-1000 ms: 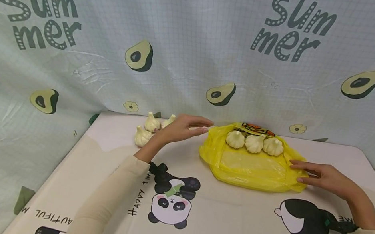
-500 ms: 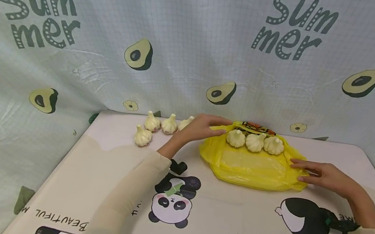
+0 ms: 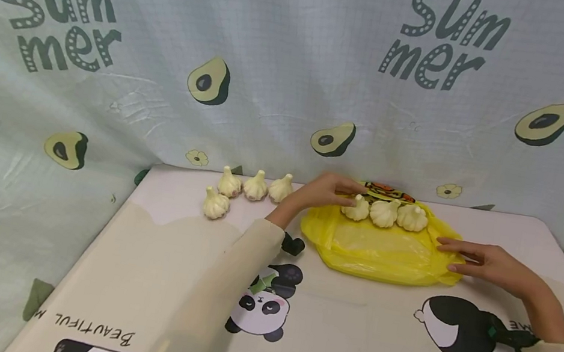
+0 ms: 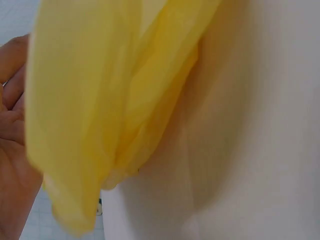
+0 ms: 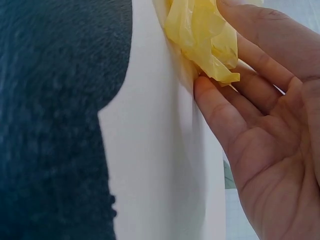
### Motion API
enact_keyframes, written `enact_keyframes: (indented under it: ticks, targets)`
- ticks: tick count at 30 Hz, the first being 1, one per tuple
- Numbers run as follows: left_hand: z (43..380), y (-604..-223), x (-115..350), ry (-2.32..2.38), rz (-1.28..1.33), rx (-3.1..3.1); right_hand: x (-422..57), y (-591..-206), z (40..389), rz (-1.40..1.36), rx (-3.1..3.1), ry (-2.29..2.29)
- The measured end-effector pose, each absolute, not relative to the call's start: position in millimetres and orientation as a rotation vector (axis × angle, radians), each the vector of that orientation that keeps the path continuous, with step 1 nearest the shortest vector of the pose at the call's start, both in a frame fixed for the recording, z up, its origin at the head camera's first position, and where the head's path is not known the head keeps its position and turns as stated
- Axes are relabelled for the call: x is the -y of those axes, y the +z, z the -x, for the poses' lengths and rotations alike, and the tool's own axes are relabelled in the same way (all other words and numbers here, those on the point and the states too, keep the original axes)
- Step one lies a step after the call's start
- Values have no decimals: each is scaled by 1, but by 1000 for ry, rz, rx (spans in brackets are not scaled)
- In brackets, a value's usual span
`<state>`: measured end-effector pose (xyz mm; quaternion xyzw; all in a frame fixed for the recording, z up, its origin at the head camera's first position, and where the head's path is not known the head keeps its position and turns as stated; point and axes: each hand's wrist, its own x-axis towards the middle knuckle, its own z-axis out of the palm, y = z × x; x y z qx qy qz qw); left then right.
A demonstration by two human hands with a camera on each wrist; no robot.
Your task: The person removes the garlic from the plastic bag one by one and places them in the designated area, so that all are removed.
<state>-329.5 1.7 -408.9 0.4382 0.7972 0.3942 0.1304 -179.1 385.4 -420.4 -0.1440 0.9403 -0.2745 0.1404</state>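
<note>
A yellow plastic bag [image 3: 379, 254] lies at the back of the table with its mouth spread. Three garlic bulbs [image 3: 383, 214] sit in a row in its opening. At the leftmost bulb [image 3: 357, 210] is my left hand [image 3: 320, 194], thumb and fingers apart, fingertips overlapping it from the left. In the left wrist view, yellow plastic [image 4: 85, 100] hides most of that hand. My right hand [image 3: 500, 271] holds the bag's right edge; the right wrist view has the crumpled plastic [image 5: 200, 37] between thumb and fingers.
Several more garlic bulbs stand on the table's back left, one bulb [image 3: 216, 203] in front of the others. The table [image 3: 334, 342] has a printed cover with pandas and lettering. A patterned sheet [image 3: 275, 77] hangs right behind it.
My left hand has moved right, from beside the bag to the leftmost bulb in its mouth. The bulbs on the left have come into full view. My right hand has stayed put.
</note>
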Motion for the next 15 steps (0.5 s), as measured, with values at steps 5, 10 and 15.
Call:
enact_keyframes:
  ticks: [5, 10, 15]
  targets:
    - [333, -408, -10, 1105, -1218, -2308, -387, -423, 179, 419, -2721, -786]
    - [341, -404, -19, 1072, -1229, -2276, -388, -422, 180, 400, -2707, -806]
    - [348, -403, -21, 1089, -1268, -2201, -387, -422, 180, 382, -2704, -808]
